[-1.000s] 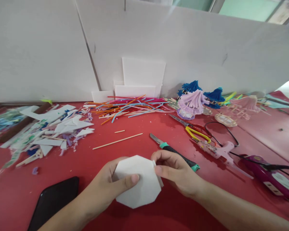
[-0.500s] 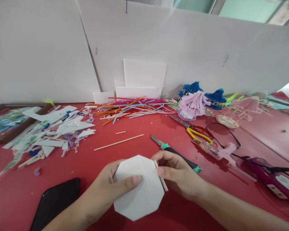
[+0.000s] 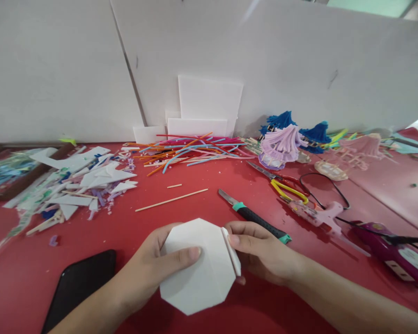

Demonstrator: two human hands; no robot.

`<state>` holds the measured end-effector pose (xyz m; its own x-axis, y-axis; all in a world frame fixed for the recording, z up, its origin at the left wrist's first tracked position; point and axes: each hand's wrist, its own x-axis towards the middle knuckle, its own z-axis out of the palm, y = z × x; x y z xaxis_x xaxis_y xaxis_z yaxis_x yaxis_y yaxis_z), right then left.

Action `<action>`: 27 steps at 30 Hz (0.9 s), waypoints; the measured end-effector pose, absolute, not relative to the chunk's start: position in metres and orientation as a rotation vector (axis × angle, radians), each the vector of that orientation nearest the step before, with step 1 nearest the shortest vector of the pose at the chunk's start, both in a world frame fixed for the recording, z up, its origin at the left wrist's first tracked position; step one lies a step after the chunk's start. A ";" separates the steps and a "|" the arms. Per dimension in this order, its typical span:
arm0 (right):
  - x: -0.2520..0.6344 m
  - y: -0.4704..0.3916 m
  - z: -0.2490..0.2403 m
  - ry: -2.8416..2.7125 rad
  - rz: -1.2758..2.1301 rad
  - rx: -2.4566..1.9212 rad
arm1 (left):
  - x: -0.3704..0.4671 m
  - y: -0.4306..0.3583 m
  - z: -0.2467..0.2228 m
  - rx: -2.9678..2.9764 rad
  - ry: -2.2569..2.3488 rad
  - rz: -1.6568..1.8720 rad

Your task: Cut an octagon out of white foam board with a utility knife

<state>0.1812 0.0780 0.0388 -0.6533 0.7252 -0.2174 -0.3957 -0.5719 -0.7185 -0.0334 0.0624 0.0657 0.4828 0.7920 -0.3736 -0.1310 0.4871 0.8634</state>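
A white many-sided board [image 3: 198, 287] is held above the red table near the front. My left hand [image 3: 160, 264] grips it from the left, thumb flat on its face and fingers behind. A narrow white strip [image 3: 232, 255] lies along the board's right edge. My right hand [image 3: 256, 248] pinches this strip between thumb and fingers, some of which are hidden. Beyond my right hand lies a knife [image 3: 254, 217] with a black and green handle. A thin wooden stick [image 3: 172, 200] and a short stick piece [image 3: 174, 186] rest farther back.
Left are a black phone [image 3: 81, 283] and white scraps [image 3: 104, 176]. Behind lie coloured stems [image 3: 195, 150] and white sheets [image 3: 211, 99]. On the right are a purple model [image 3: 282, 144], yellow-red pliers [image 3: 289, 191], a glue gun [image 3: 320, 215] and a magenta device [image 3: 393, 255].
The board in my left hand has shifted slightly left and up. The strip in my right hand has turned and now lies along the board's right edge. The camera view has tilted slightly.
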 end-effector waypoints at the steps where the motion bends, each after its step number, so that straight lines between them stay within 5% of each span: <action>1: 0.181 0.078 0.039 -0.869 2.207 -0.686 | -0.033 0.063 0.066 0.889 0.910 0.658; 21: 0.192 0.079 0.055 -1.639 1.901 -0.898 | -0.032 0.066 0.070 0.978 1.036 0.599; 27: 0.191 0.080 0.049 -1.488 1.986 -0.833 | -0.033 0.066 0.068 0.966 1.025 0.597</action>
<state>0.1914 0.0803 0.0493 -0.6767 0.7173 -0.1663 -0.0419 -0.2630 -0.9639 -0.0335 0.0657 0.0682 0.4230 0.7959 -0.4331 0.0158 0.4714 0.8818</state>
